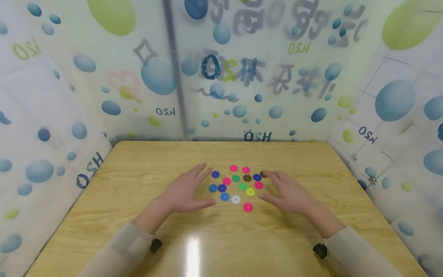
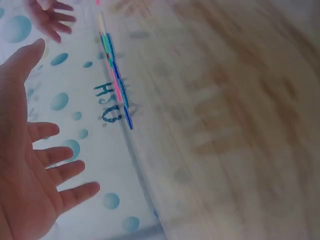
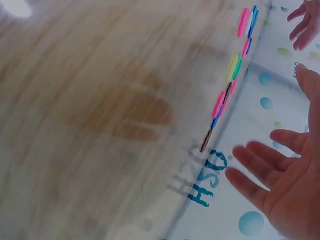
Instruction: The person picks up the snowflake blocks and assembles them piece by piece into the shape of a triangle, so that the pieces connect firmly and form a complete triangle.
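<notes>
Several flat, notched plastic discs lie loosely spread on the wooden table, among them a white disc [image 1: 235,199], a yellow disc [image 1: 250,191], a green disc [image 1: 242,186] and a front pink disc [image 1: 247,207]. To their left is the left hand [image 1: 185,192], fingers spread and holding nothing, nearest a dark blue disc [image 1: 215,174]. Opposite it, the right hand [image 1: 287,192] holds nothing; its fingertips partly cover a brown disc [image 1: 263,174], and touching cannot be told. Both wrist views show the palms with fingers extended, the discs edge-on beyond them.
The wooden table [image 1: 221,246] reaches back to a wall covering [image 1: 221,104] printed with blue and green drops. Similar panels stand along the left and right sides. Dark wrist devices [image 1: 320,251] sit at the sleeve cuffs.
</notes>
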### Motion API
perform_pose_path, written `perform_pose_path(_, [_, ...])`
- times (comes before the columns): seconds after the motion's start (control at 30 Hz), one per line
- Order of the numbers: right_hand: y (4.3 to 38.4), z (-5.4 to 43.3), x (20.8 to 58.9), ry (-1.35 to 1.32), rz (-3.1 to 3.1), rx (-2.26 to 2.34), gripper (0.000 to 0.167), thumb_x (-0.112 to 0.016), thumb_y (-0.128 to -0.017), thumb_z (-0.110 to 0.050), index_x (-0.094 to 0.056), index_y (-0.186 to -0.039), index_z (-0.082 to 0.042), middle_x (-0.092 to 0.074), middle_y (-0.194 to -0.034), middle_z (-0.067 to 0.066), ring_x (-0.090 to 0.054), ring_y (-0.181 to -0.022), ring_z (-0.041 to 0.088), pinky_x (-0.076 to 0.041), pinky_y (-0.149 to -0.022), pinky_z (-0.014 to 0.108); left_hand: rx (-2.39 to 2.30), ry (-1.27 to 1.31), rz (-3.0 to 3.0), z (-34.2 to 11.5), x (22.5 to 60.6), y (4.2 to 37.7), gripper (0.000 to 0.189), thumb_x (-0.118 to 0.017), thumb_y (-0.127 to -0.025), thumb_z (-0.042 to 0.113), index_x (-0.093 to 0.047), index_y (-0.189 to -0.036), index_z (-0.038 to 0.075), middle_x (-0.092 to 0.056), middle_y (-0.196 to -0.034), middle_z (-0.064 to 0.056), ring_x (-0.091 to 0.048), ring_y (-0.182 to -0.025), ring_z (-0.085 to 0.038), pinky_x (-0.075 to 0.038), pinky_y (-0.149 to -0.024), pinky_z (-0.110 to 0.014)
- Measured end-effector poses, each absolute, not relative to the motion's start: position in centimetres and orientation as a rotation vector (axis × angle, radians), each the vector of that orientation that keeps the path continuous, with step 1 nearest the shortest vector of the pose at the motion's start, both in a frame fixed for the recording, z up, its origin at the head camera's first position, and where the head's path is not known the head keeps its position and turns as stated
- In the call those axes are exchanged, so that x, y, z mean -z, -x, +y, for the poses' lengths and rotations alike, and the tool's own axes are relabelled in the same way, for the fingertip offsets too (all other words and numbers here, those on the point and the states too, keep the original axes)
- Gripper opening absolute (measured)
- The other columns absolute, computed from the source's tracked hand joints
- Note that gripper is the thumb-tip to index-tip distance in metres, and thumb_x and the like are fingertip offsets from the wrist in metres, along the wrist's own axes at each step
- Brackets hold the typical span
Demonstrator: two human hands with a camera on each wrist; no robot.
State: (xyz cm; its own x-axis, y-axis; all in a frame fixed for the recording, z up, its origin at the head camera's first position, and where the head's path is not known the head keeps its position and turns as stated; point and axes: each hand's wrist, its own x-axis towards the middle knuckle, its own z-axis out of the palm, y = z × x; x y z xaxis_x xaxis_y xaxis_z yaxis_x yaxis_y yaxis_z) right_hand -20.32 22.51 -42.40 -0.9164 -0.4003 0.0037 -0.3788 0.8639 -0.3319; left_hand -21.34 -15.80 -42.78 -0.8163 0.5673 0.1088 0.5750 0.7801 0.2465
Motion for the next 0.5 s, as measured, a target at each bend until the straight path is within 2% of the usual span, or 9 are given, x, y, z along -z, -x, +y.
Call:
perform_pose_path(0.13, [20.3, 21.5, 42.4, 0.620, 2.822, 0.675, 0.075, -0.068, -0.106, -0.057, -0.052, -0.161, -0.010, -0.064, -0.150, 0.016, -0.069, -0.127, 0.033, -0.063, -0.102, 0.055, 0.531, 1.037, -2.958, -14.5, 42.4, 21.6, 0.092, -0.067, -0.101, 0.068, -0.037, -0.172, 0.017, -0.035, -0.178, -0.015, -0.044, -0.160, -0.040, -0.046, -0.126, -0.060])
perform_pose_path(0.23, [20.6, 20.8, 42.7, 0.674, 2.721, 0.772, 0.060, -0.074, -0.105, -0.049, -0.063, -0.148, -0.009, -0.073, -0.130, 0.005, -0.071, -0.111, 0.018, -0.064, -0.091, 0.039, 0.568, 1.112, -2.985, -13.1, 42.4, 22.1, 0.081, -0.069, -0.104, 0.060, -0.044, -0.169, 0.017, -0.046, -0.171, -0.014, -0.054, -0.153, -0.036, -0.052, -0.121, -0.056])
perform_pose_path(0.3, [20.8, 20.4, 42.9, 0.723, 2.662, 0.818, 0.047, -0.077, -0.104, -0.042, -0.070, -0.137, -0.010, -0.074, -0.119, 0.000, -0.070, -0.103, 0.013, -0.062, -0.087, 0.032, 0.586, 1.169, -2.999, -12.1, 42.5, 22.7, 0.073, -0.070, -0.105, 0.054, -0.051, -0.165, 0.017, -0.055, -0.162, -0.013, -0.064, -0.140, -0.032, -0.059, -0.114, -0.052])
perform_pose_path(0.37, [21.0, 19.9, 43.1, 0.740, 2.599, 0.855, 0.036, -0.079, -0.103, -0.034, -0.072, -0.130, -0.011, -0.074, -0.112, -0.003, -0.069, -0.100, 0.011, -0.062, -0.086, 0.030, 0.614, 1.211, -3.016, -11.1, 42.9, 23.3, 0.065, -0.073, -0.105, 0.050, -0.058, -0.159, 0.016, -0.064, -0.151, -0.010, -0.071, -0.123, -0.025, -0.063, -0.104, -0.046])
perform_pose_path(0.43, [21.1, 19.5, 43.3, 0.743, 2.558, 0.871, 0.028, -0.080, -0.102, -0.029, -0.074, -0.125, -0.013, -0.075, -0.109, -0.004, -0.069, -0.100, 0.011, -0.062, -0.087, 0.030, 0.622, 1.252, -3.023, -10.2, 43.3, 24.0, 0.057, -0.076, -0.104, 0.046, -0.065, -0.151, 0.016, -0.070, -0.136, -0.004, -0.071, -0.106, -0.016, -0.063, -0.095, -0.037])
perform_pose_path(0.5, [21.2, 19.2, 43.4, 0.711, 2.527, 0.881, 0.025, -0.081, -0.101, -0.026, -0.075, -0.123, -0.015, -0.074, -0.108, -0.005, -0.069, -0.101, 0.011, -0.061, -0.088, 0.031, 0.655, 1.287, -3.038, -9.4, 43.7, 24.5, 0.050, -0.079, -0.102, 0.040, -0.070, -0.145, 0.016, -0.072, -0.123, 0.001, -0.066, -0.096, -0.010, -0.060, -0.088, -0.031])
